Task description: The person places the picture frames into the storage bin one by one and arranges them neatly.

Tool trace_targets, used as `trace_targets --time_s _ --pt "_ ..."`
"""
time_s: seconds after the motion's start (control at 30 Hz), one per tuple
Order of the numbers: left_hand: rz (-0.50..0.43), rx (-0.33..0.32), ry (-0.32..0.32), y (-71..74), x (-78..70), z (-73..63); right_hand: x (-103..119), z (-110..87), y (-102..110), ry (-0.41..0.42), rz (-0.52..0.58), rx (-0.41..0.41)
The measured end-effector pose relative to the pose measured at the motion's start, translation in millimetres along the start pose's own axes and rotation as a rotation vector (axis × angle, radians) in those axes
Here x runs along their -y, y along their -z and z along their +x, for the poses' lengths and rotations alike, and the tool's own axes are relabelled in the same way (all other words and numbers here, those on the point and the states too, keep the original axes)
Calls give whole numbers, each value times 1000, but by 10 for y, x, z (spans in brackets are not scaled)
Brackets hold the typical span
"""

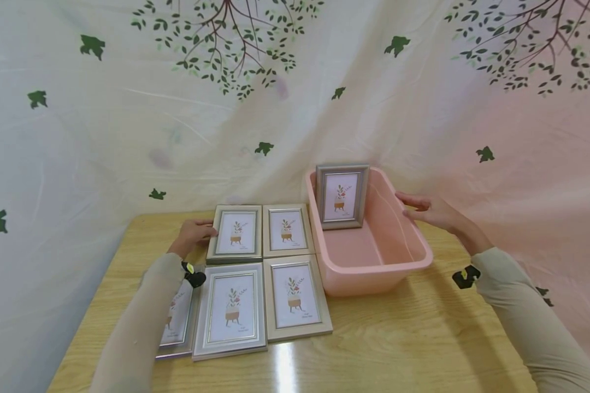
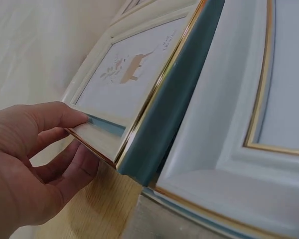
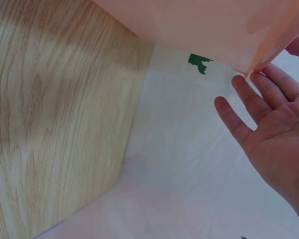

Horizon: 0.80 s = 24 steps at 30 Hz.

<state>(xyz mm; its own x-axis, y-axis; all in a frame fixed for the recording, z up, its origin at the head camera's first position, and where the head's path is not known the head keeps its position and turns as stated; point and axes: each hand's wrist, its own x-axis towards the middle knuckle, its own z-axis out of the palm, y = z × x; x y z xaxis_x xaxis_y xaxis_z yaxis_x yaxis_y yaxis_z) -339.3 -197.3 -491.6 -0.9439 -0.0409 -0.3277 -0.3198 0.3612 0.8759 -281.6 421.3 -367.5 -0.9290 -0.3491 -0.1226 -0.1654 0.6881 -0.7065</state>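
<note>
My left hand grips the left edge of the back-left picture frame, a pale frame around a potted-plant print. In the left wrist view, one digit of the hand lies on the border of that frame, with other fingers below the edge. My right hand holds the right rim of a pink plastic bin; the right wrist view has its fingers against the bin's outer wall. Inside the bin, a grey picture frame leans upright at the back left.
Beside the held frame lie a cream frame, another cream frame, a white frame and a silver frame partly behind my left sleeve. Everything stands on a wooden table. A leaf-printed curtain hangs behind.
</note>
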Motion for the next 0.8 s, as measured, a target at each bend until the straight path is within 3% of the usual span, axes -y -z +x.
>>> trace_targets --time_s 0.2,0.5,0.8 --pt "-2 24 1 33 -16 30 -28 8 -3 24 3 3" --pt "-103 162 -33 132 2 32 -17 2 3 17 10 8" --pt "-124 198 19 186 -44 20 -9 -1 -2 2 11 -4"
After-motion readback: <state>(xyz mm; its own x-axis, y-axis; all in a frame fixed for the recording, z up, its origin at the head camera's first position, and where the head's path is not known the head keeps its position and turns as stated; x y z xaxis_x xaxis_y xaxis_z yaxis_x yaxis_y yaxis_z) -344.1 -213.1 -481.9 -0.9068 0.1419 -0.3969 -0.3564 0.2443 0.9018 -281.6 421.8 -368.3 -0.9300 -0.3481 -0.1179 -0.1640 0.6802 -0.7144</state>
